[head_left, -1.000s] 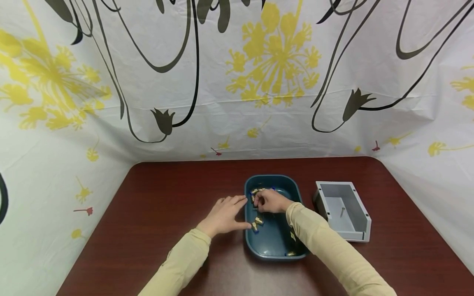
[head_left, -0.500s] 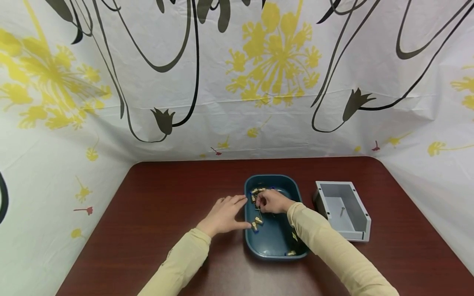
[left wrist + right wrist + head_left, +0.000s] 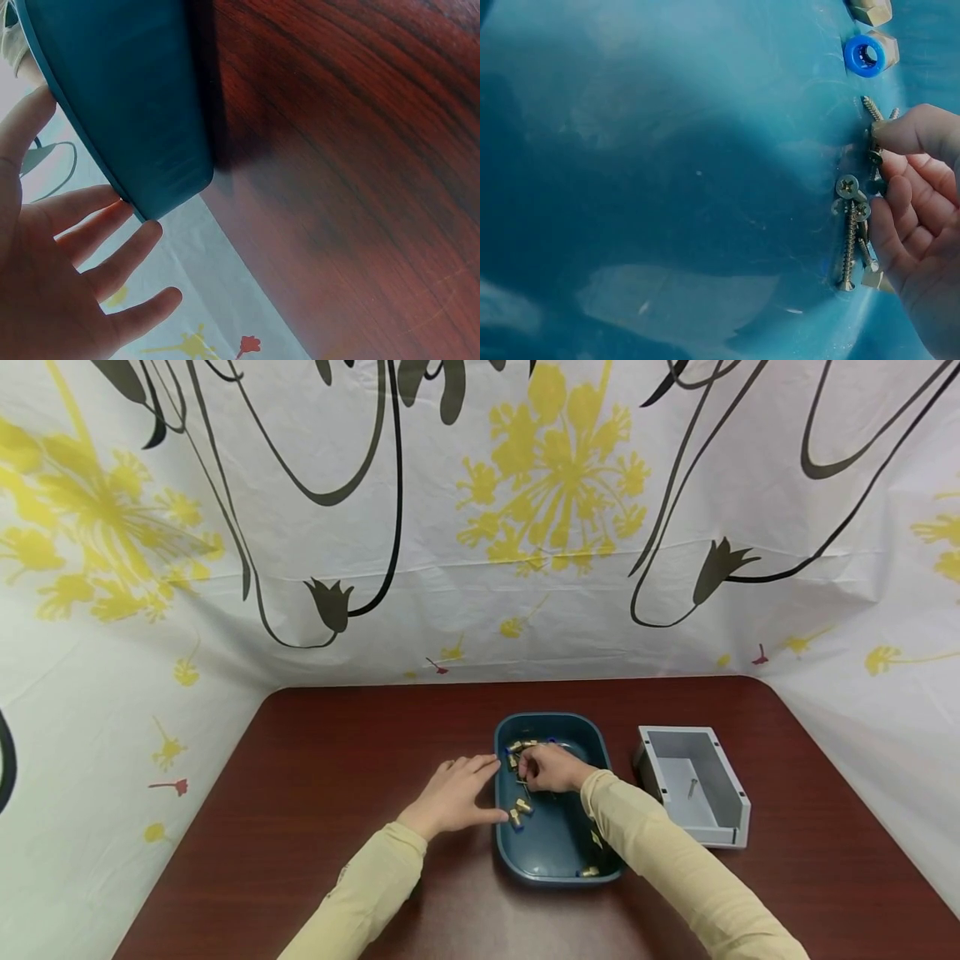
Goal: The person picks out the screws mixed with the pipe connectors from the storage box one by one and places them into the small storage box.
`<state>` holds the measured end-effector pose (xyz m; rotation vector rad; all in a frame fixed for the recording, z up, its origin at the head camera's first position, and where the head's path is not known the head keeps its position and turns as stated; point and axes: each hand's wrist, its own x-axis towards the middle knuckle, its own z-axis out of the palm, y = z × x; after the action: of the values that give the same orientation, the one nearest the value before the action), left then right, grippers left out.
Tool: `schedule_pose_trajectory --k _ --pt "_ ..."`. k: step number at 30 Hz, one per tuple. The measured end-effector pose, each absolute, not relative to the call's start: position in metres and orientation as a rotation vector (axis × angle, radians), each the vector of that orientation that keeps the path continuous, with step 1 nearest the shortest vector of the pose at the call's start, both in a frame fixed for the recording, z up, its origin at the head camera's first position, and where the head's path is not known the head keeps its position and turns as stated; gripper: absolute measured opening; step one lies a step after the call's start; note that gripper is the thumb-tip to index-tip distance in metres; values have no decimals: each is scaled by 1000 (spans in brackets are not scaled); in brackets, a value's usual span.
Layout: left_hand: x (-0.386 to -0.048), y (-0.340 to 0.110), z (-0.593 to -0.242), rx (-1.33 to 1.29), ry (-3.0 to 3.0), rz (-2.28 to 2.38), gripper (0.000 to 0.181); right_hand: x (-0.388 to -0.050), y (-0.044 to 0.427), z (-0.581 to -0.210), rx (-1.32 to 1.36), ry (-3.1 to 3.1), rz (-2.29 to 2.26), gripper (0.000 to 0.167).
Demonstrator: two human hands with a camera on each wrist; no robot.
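Observation:
A dark blue plastic bin holds loose screws and brass fittings with blue ends. My left hand touches the bin's left rim, fingers spread and fairly straight; the left wrist view shows its fingertips along the rim. Inside the bin, my right hand has curled fingers among the screws. Its thumb and finger pinch a screw, partly hidden by the thumb. Several other screws lie just beside the fingers. A brass fitting with a blue ring sits farther up in the right wrist view.
To the bin's right stands a grey open box with one screw inside. More brass fittings lie along the bin's left side, and another fitting near its front. A patterned cloth hangs behind the brown table.
My right hand has shifted slightly right inside the bin, uncovering a screw below its fingers. My left hand has stayed on the rim.

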<state>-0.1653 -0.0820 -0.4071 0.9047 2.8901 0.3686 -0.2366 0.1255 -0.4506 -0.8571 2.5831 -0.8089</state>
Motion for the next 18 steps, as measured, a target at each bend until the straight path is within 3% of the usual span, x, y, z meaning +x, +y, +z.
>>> schedule_pose_trajectory --k 18 --pt "-165 -81 -407 890 2890 372 76 -241 136 -425 -884 2571 -928 9"
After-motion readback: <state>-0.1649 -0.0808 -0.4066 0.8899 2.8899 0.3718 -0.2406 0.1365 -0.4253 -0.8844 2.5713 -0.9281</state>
